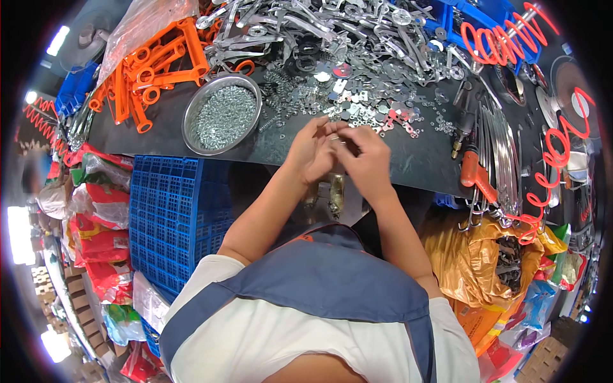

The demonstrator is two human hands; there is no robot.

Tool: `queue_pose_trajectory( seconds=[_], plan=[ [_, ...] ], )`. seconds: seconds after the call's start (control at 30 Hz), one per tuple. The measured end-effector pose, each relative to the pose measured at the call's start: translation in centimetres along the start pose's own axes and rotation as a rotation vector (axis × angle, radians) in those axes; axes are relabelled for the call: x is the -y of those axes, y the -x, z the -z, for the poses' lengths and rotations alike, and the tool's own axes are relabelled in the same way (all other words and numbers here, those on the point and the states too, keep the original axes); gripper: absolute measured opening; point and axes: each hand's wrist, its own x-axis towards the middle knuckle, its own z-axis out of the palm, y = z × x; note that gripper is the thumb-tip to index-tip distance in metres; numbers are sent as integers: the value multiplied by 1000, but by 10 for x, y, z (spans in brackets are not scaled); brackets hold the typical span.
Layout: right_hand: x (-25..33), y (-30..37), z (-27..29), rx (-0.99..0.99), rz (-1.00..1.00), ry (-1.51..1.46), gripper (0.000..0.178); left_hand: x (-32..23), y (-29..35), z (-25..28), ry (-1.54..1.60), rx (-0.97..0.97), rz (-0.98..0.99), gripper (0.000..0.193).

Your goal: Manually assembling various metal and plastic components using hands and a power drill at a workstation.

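Over the front edge of the workbench [268,143], my two hands meet with their fingertips close together. My left hand [311,152] is turned partly palm up, with its fingers curled inward. My right hand [367,153] pinches beside it, thumb against the fingers. A small shiny metal part shows between the fingertips; its kind is too small to make out, and the fingers cover most of it. Just beyond my hands lie loose small flat metal plates [357,99] and small springs [281,89]. To their left stands a round metal bowl [186,121] full of small shiny metal pieces.
Orange frame-shaped parts [169,60] lie at the far left, and silvery metal levers [319,25] are heaped at the back. An orange-handled tool [470,167], long metal rods [501,147] and a red coiled hose [555,153] are at right. Blue crates [163,210] and a yellow sack [472,262] flank me.
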Motion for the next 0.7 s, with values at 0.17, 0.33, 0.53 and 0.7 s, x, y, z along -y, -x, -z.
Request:
queue_pose_trajectory(
  seconds=[0.17,0.33,0.53,0.7],
  plan=[
    [-3,-3,21,-123,-151,69,18,-25,25,16,-2,79,-109,20],
    [-79,32,73,-246,-257,294,10,-111,79,-16,-975,-519,-1022,23],
    [-78,35,66,-247,-229,298,10,-139,78,19,-2347,-838,-1227,29],
    [-63,23,40,-137,-100,249,10,-54,31,-7,-1973,171,-819,25]
  ],
)
